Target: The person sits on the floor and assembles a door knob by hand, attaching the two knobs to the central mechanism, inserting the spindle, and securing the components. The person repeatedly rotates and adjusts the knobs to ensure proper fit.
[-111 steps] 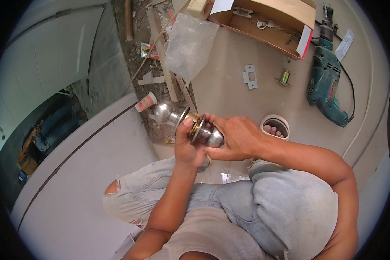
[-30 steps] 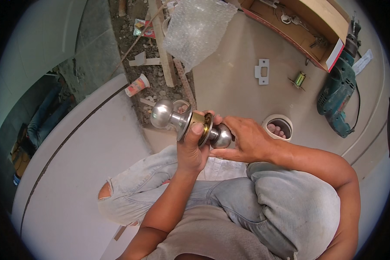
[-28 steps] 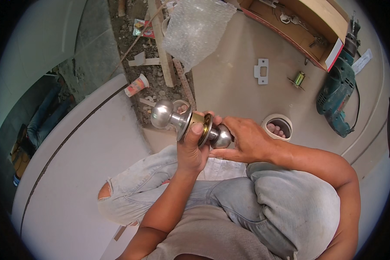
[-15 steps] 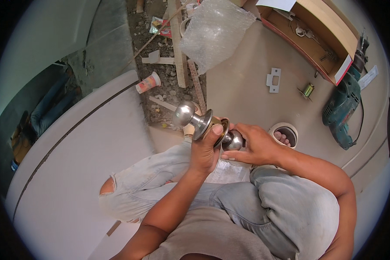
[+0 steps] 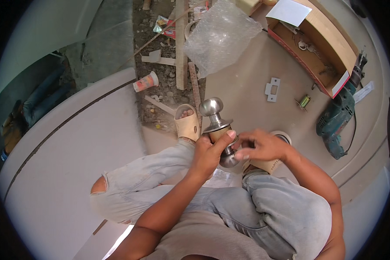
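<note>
My left hand (image 5: 210, 151) is wrapped round the middle of a door knob set (image 5: 216, 123) of brushed metal. The set stands nearly upright, one round knob at the top and the other low beside my fingers. Close to its right side hovers my right hand (image 5: 262, 147), a little blurred, thumb and fingers apart with nothing visible between them. Past my hands, a metal strike plate (image 5: 268, 96) and a small door latch (image 5: 304, 102) lie on the floor.
An open cardboard box (image 5: 320, 52) holding small metal parts lies at the upper right, beside a green power drill (image 5: 338, 117). Bubble wrap (image 5: 219, 39) lies ahead. Wood strips (image 5: 181, 56), rubble and a paper cup (image 5: 146, 82) are to the left, by a white panel (image 5: 78, 151).
The knob set has swung from a leftward slant to nearly upright. My right hand has come off the lower knob and opened beside it.
</note>
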The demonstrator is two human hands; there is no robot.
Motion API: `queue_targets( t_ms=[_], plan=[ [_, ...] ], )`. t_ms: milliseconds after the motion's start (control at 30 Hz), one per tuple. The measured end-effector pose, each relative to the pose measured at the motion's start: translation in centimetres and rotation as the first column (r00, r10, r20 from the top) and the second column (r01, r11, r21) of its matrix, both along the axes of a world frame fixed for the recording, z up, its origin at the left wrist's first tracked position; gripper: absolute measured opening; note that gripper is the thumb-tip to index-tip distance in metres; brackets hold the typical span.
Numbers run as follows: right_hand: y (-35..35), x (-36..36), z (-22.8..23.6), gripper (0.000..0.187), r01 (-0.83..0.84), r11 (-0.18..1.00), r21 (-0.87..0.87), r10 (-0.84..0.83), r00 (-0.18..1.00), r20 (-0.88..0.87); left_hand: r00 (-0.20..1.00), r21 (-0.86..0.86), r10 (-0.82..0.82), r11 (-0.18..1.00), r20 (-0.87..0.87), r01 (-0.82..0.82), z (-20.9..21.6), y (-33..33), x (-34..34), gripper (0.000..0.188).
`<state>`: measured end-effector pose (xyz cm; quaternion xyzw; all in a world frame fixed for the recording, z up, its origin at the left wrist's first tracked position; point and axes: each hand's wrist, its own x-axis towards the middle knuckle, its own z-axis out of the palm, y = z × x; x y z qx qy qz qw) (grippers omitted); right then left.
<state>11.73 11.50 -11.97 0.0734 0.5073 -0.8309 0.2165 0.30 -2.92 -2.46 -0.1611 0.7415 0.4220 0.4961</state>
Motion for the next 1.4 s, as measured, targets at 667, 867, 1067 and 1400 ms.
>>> queue_targets(
  t_ms=[667, 867, 1067, 1400],
  plan=[
    [2.4, 0.9, -0.7, 0.049, 0.151, 0.934, -0.324, -0.039, 0.944, 0.328, 0.705, -0.08, -0.657, 0.714, 0.266, 0.695, 2.1, 1.0, 0.5, 0.047],
    [2.9, 0.0, 0.2, 0.06, 0.02, 0.995, -0.097, 0.01, 0.953, 0.302, 0.628, -0.189, -0.765, 0.602, 0.14, 0.776, 2.0, 0.4, 1.0, 0.054],
    [2.6, -0.3, 0.1, 0.058, -0.023, 1.0, -0.019, 0.027, 0.959, 0.282, 0.712, -0.113, -0.658, 0.71, 0.244, 0.695, 2.0, 0.7, 0.9, 0.047],
    [2.5, 0.3, -0.2, 0.061, 0.126, 0.971, -0.203, -0.056, 0.946, 0.32, 0.742, -0.051, -0.61, 0.762, 0.279, 0.646, 2.2, 1.1, 0.6, 0.039]
  ],
)
